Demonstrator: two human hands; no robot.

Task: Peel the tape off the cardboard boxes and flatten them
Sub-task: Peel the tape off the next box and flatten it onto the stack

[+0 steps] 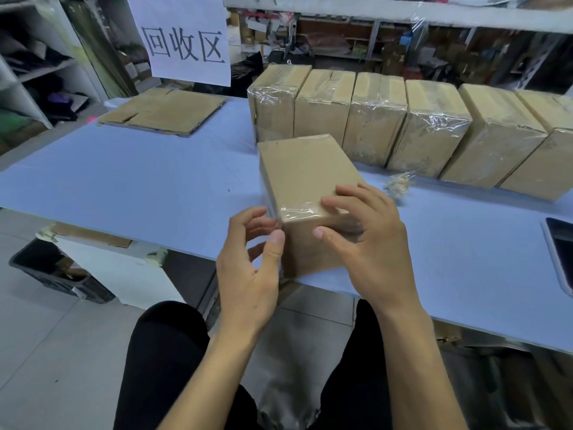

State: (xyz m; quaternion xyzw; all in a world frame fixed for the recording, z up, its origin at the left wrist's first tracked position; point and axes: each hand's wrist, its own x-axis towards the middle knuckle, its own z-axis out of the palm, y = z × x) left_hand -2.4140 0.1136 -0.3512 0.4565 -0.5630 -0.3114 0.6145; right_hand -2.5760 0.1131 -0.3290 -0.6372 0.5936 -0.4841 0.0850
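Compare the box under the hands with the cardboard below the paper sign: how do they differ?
The box in hand is still assembled, a full block; the flattened cardboard lies flat as a sheet. The box carries clear tape at its near edge; the sheet shows none. The box sits at the near table edge, the sheet at the far left. Both are plain brown cardboard.

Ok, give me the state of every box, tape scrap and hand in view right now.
Near box: closed, clear tape on it, at the table edge.
Row of boxes: closed, taped, standing behind it.
Flattened cardboard: lying flat, far left of the table.
Tape wad: crumpled, loose on the table.
Left hand: fingers curled at the box's corner, picking at the tape edge.
Right hand: holds the box's near end.
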